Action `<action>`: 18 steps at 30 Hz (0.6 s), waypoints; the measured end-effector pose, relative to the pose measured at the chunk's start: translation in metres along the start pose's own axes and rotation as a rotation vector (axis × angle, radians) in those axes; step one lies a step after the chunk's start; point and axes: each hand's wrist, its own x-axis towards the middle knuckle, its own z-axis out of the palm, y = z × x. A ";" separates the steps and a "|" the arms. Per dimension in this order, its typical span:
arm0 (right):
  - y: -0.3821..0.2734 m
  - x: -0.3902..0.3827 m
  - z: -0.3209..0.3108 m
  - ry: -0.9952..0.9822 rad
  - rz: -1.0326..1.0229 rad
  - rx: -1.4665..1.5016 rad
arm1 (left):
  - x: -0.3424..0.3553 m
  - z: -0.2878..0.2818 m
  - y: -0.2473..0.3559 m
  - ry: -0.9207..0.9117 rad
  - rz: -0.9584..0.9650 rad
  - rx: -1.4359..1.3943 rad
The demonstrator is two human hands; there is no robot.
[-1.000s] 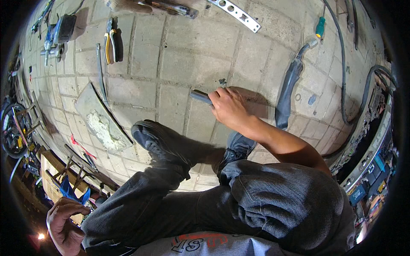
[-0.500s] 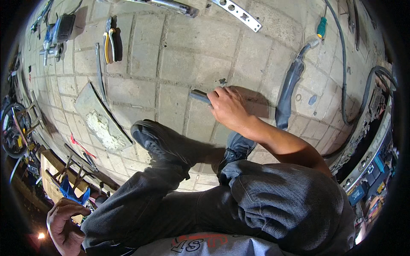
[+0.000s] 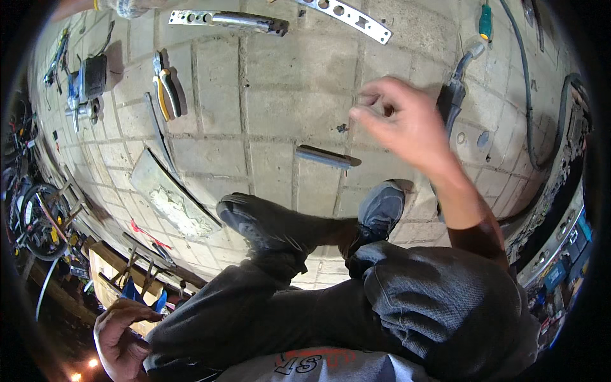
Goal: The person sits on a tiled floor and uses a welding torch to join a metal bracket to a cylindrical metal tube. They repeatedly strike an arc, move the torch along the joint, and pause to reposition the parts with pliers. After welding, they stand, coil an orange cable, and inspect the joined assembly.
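A short grey metal bar lies on the paved floor in front of my shoes, and no hand touches it. Above and to the right of it, my right hand hovers over the floor. Its fingers are loosely curved, with a gap toward the thumb, slightly blurred, and nothing shows in them. Close to that hand lies a dark-handled welding torch, partly hidden by the forearm. By my left knee, my left hand is half curled, thumb and fingers apart, holding nothing visible.
Pliers, a thin metal strip and a curved panel lie to the left. Perforated metal strips and a green screwdriver lie farther off. Another person's gloved hand shows at top left. A cable runs along the right.
My right hand has let go of the metal bar, leaving it on the floor, and has moved up and right. Another person's gloved hand has appeared at the far left.
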 end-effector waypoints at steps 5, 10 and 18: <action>-0.030 0.010 -0.072 0.230 -0.327 0.225 | 0.040 -0.005 0.055 -0.280 -0.181 0.101; -0.058 0.016 -0.118 -0.308 -0.609 0.245 | 0.056 0.000 0.060 -0.370 -0.398 0.183; -0.068 0.015 -0.129 -0.555 -0.519 0.286 | 0.273 0.026 -0.067 -0.129 0.204 0.507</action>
